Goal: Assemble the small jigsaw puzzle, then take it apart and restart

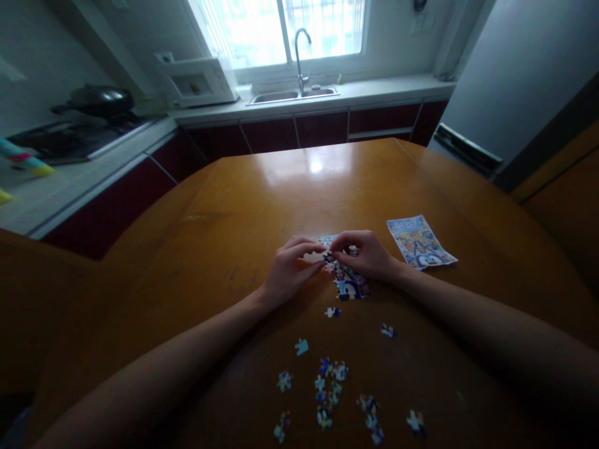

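A partly joined jigsaw puzzle lies in the middle of the wooden table. My left hand and my right hand meet at its far edge, both with fingers pinched together on a small puzzle piece at the puzzle's top. Several loose pieces lie scattered on the table nearer to me, between my forearms. A printed picture sheet rests flat just right of my right hand.
Beyond the table runs a kitchen counter with a sink and tap, a white microwave and a stove with a black pan at the left. A grey refrigerator stands at the right.
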### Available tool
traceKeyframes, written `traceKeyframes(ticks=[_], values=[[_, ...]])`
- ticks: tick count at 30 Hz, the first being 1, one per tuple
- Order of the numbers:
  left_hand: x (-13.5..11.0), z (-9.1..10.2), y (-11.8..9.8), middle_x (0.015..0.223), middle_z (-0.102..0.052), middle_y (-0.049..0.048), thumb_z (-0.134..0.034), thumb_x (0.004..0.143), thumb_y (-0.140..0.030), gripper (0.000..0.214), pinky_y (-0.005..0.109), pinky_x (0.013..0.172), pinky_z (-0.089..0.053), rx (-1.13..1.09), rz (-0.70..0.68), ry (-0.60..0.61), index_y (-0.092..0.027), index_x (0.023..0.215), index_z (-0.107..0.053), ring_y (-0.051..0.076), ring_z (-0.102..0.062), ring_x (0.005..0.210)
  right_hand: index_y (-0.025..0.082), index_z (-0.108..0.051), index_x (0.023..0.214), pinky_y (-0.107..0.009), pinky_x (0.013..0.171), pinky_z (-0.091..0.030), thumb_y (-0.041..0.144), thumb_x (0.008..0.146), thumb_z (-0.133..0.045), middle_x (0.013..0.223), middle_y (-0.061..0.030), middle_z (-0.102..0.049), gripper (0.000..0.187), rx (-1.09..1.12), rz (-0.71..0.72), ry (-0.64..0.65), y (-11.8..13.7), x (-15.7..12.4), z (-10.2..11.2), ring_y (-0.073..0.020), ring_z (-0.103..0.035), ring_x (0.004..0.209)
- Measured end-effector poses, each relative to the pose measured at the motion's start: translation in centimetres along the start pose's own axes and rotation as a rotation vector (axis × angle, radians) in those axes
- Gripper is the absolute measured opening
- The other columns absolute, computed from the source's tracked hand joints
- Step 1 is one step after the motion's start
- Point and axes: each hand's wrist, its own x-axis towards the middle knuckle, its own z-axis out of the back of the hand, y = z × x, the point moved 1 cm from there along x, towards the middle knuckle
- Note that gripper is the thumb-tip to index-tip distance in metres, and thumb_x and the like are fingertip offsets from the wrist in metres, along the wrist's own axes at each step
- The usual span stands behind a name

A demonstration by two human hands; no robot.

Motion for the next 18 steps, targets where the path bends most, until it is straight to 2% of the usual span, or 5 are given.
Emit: traceKeyframes(ticks=[4,12,18], values=[[-0.03,-0.06,-0.19,0.1,-0.069,0.0059,-0.079,0.082,-0.027,0.028,0.033,0.082,-0.054,0.04,-0.071,-0.001,-0.02,0.107,-0.071,0.018,-0.064,0.093,0.015,-0.071,0.088,-0.026,0.06,-0.048,0.023,0.081,-0.069,0.076,-0.003,-0.072,0.011,0.023,-0.018,-0.007,0.11,-0.05,-0.03,-0.0118,-0.062,0.066],[0.14,0.02,-0.9,0.094,-0.071,0.0046,-0.075,0.084,-0.022,0.016,0.033,0.081,-0.053,0.053,-0.089,-0.016,-0.019,0.099,-0.069,0.018,-0.063,0.09,0.015,-0.069,0.097,-0.026,0.06,-0.049,0.025,0.084,-0.067,0.077,-0.0036,-0.074,0.017,0.097,-0.032,0.032,0.27,-0.15,-0.03,-0.0127,-0.066,0.066],[0.06,0.04,-0.85,0.096,-0.072,0.0044,-0.074,0.084,-0.021,0.018,0.034,0.082,-0.052,0.076,-0.09,0.002,-0.019,0.1,-0.067,0.018,-0.063,0.091,0.015,-0.069,0.096,-0.025,0.058,-0.048,0.024,0.09,-0.057,0.071,-0.002,-0.071,0.016,0.092,-0.091,-0.116,-0.29,0.11,-0.07,-0.011,-0.062,0.061]])
